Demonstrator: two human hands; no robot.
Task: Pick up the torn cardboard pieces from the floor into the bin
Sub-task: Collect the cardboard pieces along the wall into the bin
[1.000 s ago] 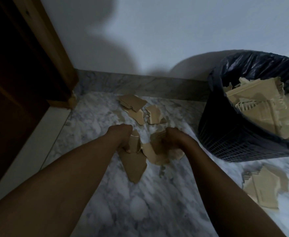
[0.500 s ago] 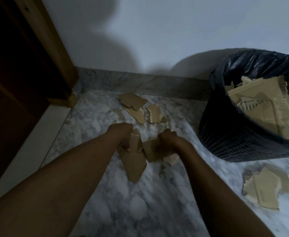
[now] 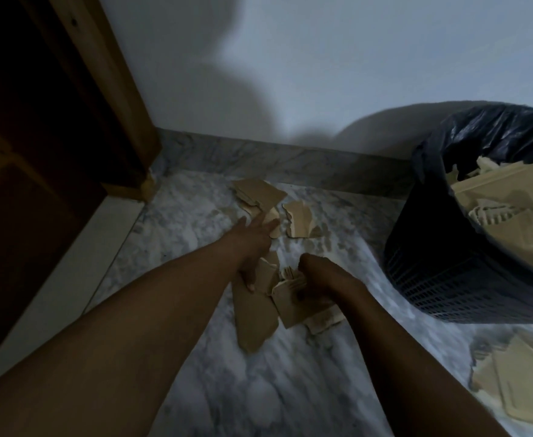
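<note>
Now, near right floor: a loose heap (image 3: 508, 383) of torn cardboard is seen on the marble floor (image 3: 290, 389), near the foot of the bin, untouched.
Middle floor: a long piece (image 3: 252, 320) is left lying flat between the two forearms.
Right hand: the right hand (image 3: 320, 279) is curled round a bunch of scraps (image 3: 290, 298), kept low over the long piece; whether the bunch is lifted clear cannot be told.
Left hand: the left hand (image 3: 252, 238) is stretched forward, fingers straight, nothing gripped; its fingertips are laid at the edge of the far scraps (image 3: 260, 193).
Far floor: those scraps, and a smaller piece (image 3: 298, 220) just beside them, are spread near the skirting (image 3: 290, 165).
Bin: the bin (image 3: 441, 272), black-lined, is stood at the right, already well loaded with cardboard.
Step in hand: gathering is judged to be under way, with one handful secured and a second being reached for.
Next move: the far scraps need to be drawn in and pinched, then both handfuls carried right and dropped over the rim; three patches are left to be cleared.
</note>
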